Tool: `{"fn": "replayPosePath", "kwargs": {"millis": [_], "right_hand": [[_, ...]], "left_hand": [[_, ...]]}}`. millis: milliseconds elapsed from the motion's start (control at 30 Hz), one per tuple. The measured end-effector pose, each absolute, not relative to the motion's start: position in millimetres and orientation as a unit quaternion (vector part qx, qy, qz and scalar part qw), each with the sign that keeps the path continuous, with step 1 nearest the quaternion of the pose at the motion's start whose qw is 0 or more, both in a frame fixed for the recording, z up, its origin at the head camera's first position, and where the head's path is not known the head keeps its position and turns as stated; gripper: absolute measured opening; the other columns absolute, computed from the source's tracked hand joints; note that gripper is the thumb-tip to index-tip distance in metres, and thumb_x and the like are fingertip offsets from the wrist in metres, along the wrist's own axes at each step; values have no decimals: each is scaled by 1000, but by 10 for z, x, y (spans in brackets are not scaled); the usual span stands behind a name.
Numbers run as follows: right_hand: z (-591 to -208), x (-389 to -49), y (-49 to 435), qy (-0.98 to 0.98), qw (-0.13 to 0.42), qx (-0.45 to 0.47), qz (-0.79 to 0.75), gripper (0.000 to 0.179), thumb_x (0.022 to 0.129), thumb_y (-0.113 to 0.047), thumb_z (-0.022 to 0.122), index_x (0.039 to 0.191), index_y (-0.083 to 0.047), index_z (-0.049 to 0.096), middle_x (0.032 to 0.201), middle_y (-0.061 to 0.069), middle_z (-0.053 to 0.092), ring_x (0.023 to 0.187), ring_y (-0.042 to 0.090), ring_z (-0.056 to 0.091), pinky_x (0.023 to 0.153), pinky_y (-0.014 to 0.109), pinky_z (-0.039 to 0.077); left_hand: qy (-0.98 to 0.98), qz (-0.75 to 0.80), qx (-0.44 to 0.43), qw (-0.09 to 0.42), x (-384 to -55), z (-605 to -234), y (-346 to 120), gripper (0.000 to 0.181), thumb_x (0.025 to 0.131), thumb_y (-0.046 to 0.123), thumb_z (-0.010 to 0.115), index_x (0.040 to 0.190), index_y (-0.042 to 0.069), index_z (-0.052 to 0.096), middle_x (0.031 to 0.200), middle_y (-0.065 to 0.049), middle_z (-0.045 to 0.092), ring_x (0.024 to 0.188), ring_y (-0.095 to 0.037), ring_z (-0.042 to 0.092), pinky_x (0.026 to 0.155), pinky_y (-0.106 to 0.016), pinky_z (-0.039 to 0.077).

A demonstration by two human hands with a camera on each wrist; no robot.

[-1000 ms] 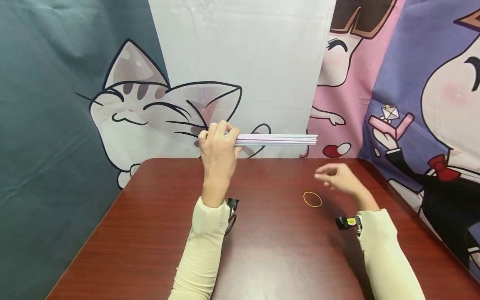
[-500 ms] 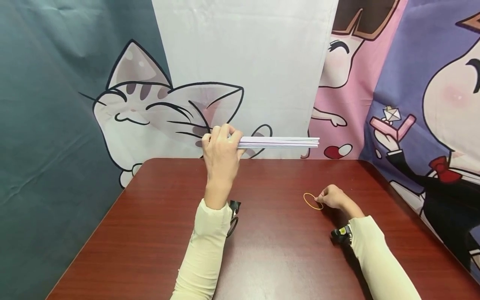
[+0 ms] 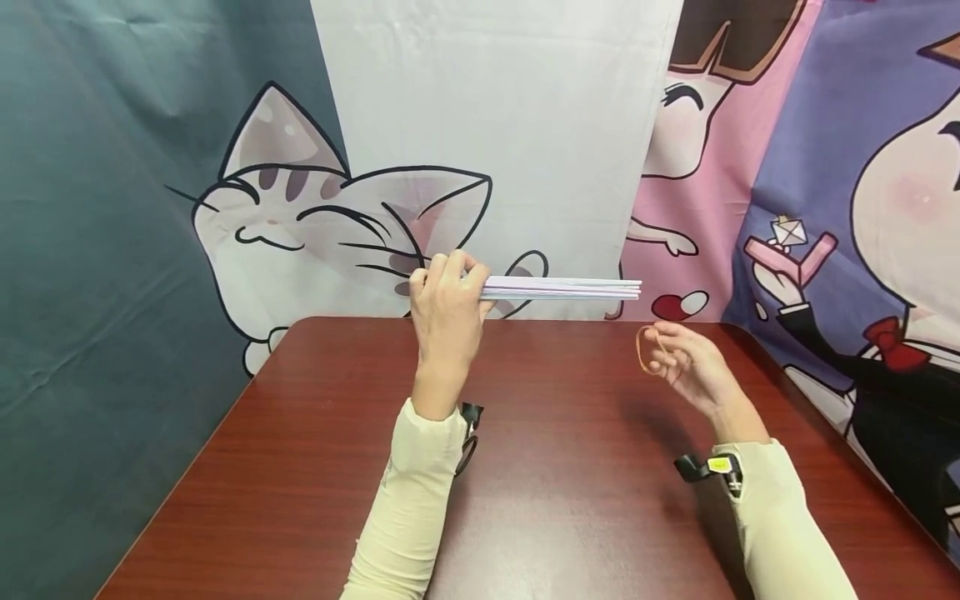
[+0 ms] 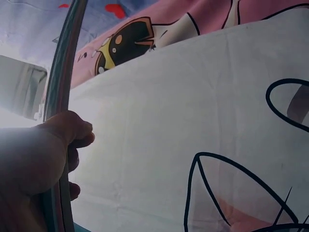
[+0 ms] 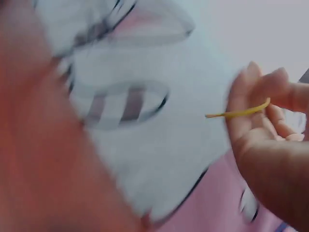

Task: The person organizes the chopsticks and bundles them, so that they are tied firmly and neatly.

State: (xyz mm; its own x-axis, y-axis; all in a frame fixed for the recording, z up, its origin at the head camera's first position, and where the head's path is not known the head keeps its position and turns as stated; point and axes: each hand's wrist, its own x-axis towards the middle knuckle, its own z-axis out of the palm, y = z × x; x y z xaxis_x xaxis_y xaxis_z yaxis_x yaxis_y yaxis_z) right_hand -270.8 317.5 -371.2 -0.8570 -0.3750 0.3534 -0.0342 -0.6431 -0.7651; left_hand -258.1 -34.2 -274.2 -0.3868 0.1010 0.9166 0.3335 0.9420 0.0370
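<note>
My left hand (image 3: 446, 315) grips one end of a bundle of long, thin, pale strips (image 3: 562, 288) in white, lilac and bluish tones. The bundle is held level above the table's far edge, its free end pointing right. In the left wrist view, the thumb and curled fingertips wrap around the strips (image 4: 62, 72). To the right and lower, my right hand (image 3: 697, 368) holds a yellow rubber band (image 3: 640, 352) at its fingertips, raised off the table. From the right wrist, the band (image 5: 239, 113) is seen crossing the fingers, apart from the bundle.
A dark red wooden table (image 3: 525, 467) stretches beneath both arms. Behind it hangs a cloth backdrop (image 3: 487, 100) printed with cartoon figures. Each wrist carries a small black camera mount, such as the right one (image 3: 705, 467).
My right hand reached down to the rubber band on the table, pinched it and lifted it up near the far edge. The left hand and its bundle stayed nearly in place.
</note>
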Motion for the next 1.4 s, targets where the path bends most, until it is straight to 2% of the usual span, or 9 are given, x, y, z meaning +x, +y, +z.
{"fn": "replayPosePath", "kwargs": {"millis": [100, 233, 367, 433, 533, 767, 1000, 1167, 1400], "right_hand": [[-3447, -2590, 3040, 319, 90, -319, -888, 48, 99, 16, 22, 118, 4, 64, 113, 18, 67, 67, 20, 54, 63, 25, 50], [-3176, -2437, 2813, 291, 18, -338, -895, 28, 96, 16, 44, 110, 4, 65, 117, 19, 68, 73, 23, 64, 57, 22, 47], [-3002, -2361, 2608, 368, -114, -311, -869, 16, 90, 8, 61, 103, 7, 71, 117, 20, 69, 86, 21, 71, 70, 20, 54], [-2947, -2358, 2518, 422, -177, -291, -840, 18, 87, 12, 64, 104, 10, 71, 114, 20, 70, 93, 22, 71, 81, 23, 55], [-2898, -2377, 2408, 476, -225, -275, -804, 29, 82, 23, 61, 109, 14, 68, 109, 19, 72, 98, 23, 70, 85, 26, 54], [-2815, -2397, 2276, 596, -203, -288, -722, 41, 75, 23, 68, 115, 16, 64, 110, 14, 72, 92, 17, 69, 72, 24, 57], [-2678, -2398, 2208, 709, -231, -270, -609, 30, 71, 7, 84, 99, 7, 73, 87, 3, 75, 72, 10, 69, 62, 19, 54], [-2630, -2405, 2218, 711, -213, -286, -607, 50, 69, 12, 82, 117, 1, 71, 101, 7, 76, 86, 13, 73, 67, 20, 56], [-2630, -2388, 2218, 728, -249, -297, -565, 50, 69, 9, 84, 117, 1, 71, 111, 10, 73, 93, 17, 73, 71, 20, 56]], "left_hand": [[-828, -103, -131, 535, -2584, -2740, -337, 26, 68, 31, 86, 82, 18, 69, 90, 3, 59, 87, -20, 54, 82, -40, 36], [-832, -105, -130, 530, -2587, -2751, -336, 25, 68, 30, 86, 83, 18, 69, 90, 3, 59, 88, -20, 54, 81, -41, 36], [-833, -104, -133, 527, -2593, -2760, -330, 25, 69, 31, 86, 84, 18, 70, 90, 2, 59, 88, -20, 54, 82, -41, 36], [-833, -102, -134, 527, -2593, -2759, -330, 26, 68, 32, 86, 84, 18, 70, 91, 2, 59, 89, -20, 54, 81, -40, 36], [-835, -99, -131, 526, -2588, -2757, -336, 27, 67, 34, 86, 85, 19, 71, 91, 2, 59, 89, -20, 54, 81, -40, 37], [-840, -100, -146, 513, -2552, -2760, -317, 28, 67, 33, 87, 85, 19, 71, 90, 3, 60, 91, -19, 55, 83, -40, 38], [-839, -105, -157, 510, -2538, -2762, -302, 29, 64, 30, 89, 84, 20, 71, 90, 4, 59, 92, -18, 56, 84, -39, 38], [-841, -103, -157, 508, -2520, -2770, -296, 28, 66, 31, 89, 84, 20, 71, 89, 4, 58, 92, -17, 56, 84, -38, 38], [-838, -94, -158, 513, -2493, -2771, -289, 29, 62, 29, 90, 80, 20, 69, 88, 4, 57, 88, -17, 54, 81, -37, 38]]}}
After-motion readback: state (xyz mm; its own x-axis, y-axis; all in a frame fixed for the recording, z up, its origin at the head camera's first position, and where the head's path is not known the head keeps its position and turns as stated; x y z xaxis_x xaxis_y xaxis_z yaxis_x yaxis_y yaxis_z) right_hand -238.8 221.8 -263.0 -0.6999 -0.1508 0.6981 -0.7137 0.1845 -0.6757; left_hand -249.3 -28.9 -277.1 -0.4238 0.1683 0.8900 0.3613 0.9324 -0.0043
